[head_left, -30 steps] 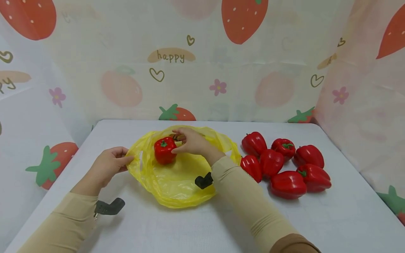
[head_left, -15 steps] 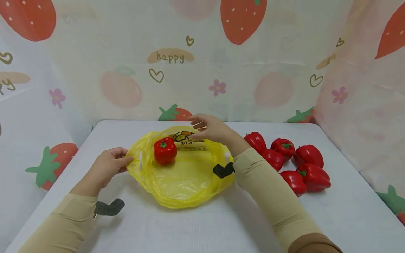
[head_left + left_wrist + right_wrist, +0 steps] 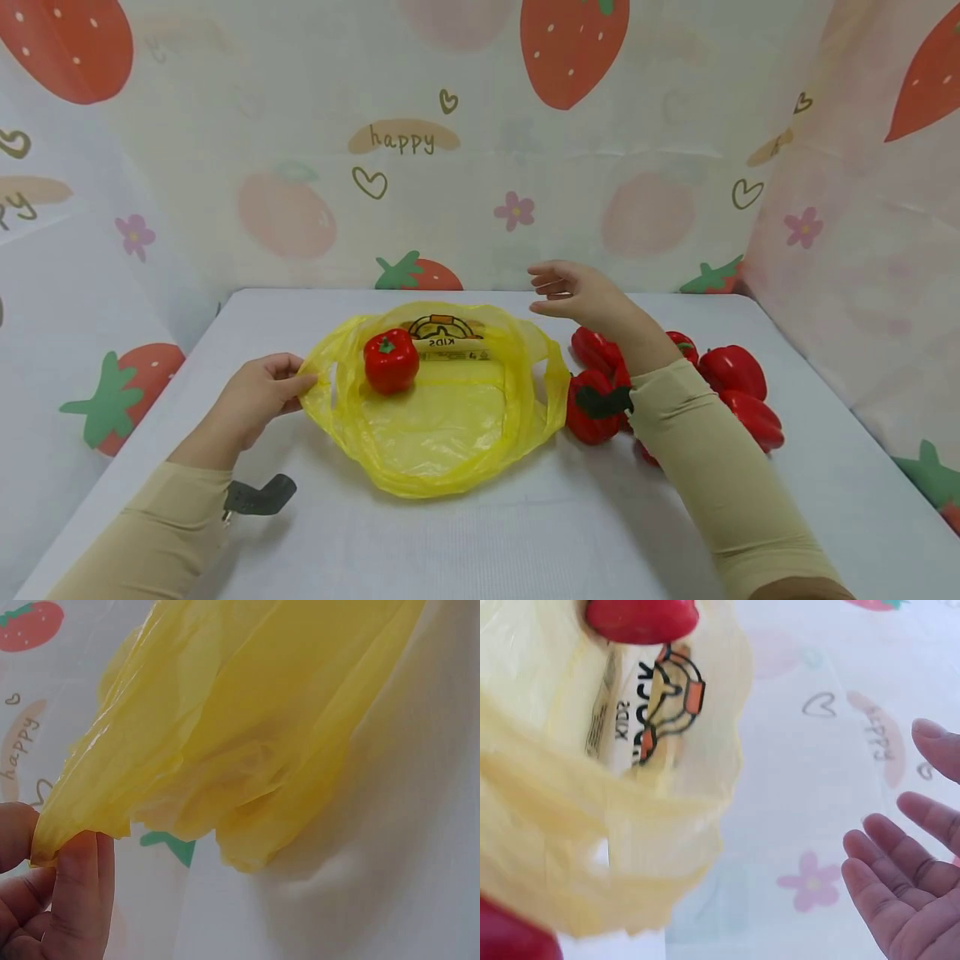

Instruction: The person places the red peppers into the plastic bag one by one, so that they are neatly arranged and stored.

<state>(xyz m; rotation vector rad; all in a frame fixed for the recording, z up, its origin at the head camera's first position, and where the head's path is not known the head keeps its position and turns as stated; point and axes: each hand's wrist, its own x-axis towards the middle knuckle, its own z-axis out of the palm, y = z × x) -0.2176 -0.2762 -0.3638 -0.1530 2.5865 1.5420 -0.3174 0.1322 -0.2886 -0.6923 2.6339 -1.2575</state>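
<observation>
A yellow plastic bag (image 3: 435, 450) lies spread with its mouth facing up, and one red bell pepper (image 3: 392, 363) sits inside at its left. My left hand (image 3: 258, 396) pinches the bag's left handle between thumb and fingers; the left wrist view shows the yellow film (image 3: 225, 750) stretching away from those fingertips. Raised above the table's back right part, my right hand (image 3: 581, 292) holds nothing. Its fingers (image 3: 889, 892) are spread and loosely bent in the right wrist view, beside the bag's printed back wall (image 3: 712, 742).
Several red bell peppers (image 3: 733, 372) lie in a group right of the bag, partly hidden behind my right forearm. A white table (image 3: 420, 550) carries everything. Fabric walls (image 3: 645, 125) with strawberry prints stand at the back and both sides.
My right hand has left the pepper in the bag and moved right and up, out over the bag's right edge. My left hand keeps its place on the handle.
</observation>
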